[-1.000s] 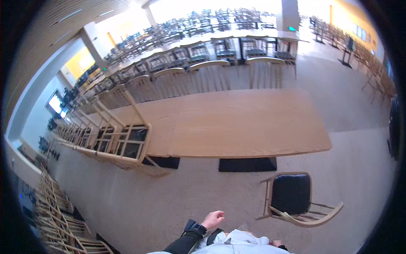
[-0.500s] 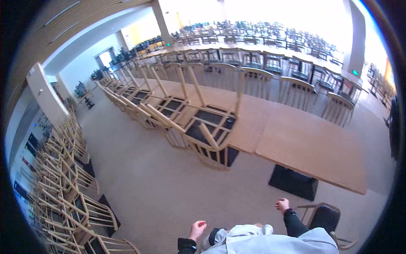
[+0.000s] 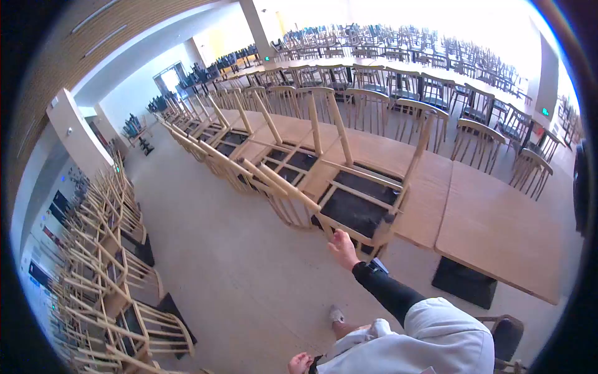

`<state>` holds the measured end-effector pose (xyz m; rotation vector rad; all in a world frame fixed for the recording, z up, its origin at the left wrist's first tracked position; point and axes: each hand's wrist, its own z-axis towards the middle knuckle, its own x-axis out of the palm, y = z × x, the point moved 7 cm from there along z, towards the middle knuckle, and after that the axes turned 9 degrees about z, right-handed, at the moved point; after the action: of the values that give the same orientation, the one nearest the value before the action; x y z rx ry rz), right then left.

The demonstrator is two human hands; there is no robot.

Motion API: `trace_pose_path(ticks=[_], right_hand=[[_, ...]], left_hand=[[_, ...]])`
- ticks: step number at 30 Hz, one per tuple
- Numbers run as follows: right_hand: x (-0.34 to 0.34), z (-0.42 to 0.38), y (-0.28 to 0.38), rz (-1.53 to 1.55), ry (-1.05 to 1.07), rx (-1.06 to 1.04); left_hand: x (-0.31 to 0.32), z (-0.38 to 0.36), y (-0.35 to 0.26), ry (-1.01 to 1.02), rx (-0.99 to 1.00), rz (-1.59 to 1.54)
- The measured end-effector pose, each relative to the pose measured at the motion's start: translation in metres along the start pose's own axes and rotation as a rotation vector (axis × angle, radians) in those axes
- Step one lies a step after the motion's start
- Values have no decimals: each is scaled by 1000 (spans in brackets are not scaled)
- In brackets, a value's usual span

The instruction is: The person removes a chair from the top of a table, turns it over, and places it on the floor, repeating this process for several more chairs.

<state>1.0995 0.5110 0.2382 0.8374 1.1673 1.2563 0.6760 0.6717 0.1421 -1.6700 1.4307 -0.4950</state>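
My right hand is stretched forward at the near edge of the closest upturned wooden chair. Its fingers are curled and appear closed on the chair's near end, though the exact contact is hard to see. That chair rests upside down with its dark seat on the long wooden table, legs pointing up. Low at the bottom edge, my left hand is loosely closed and partly cut off, with nothing visible in it.
More upturned chairs line the table toward the back. Upright chairs stand along its far side. Stacked chairs fill the left. A dark-seated chair is at lower right, near a black table base. Pale floor runs between rows.
My right hand has moved forward and left to the nearest upturned chair. My left hand has dropped toward the bottom edge. The view has shifted, and a shoe now shows below.
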Motion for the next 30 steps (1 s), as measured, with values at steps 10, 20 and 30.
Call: trace_pose_path(ticks=[10,20,30], right_hand=[[83,157,14,-88,-165,-201],[113,205,-17,-111,-33,58],[100,217,-17,-28,-232,90]], left_hand=[[-94,111,-79,-192,-184,-87],[-89,228,-112,189,-262,133],[-101,367,-185,364,-152,258]])
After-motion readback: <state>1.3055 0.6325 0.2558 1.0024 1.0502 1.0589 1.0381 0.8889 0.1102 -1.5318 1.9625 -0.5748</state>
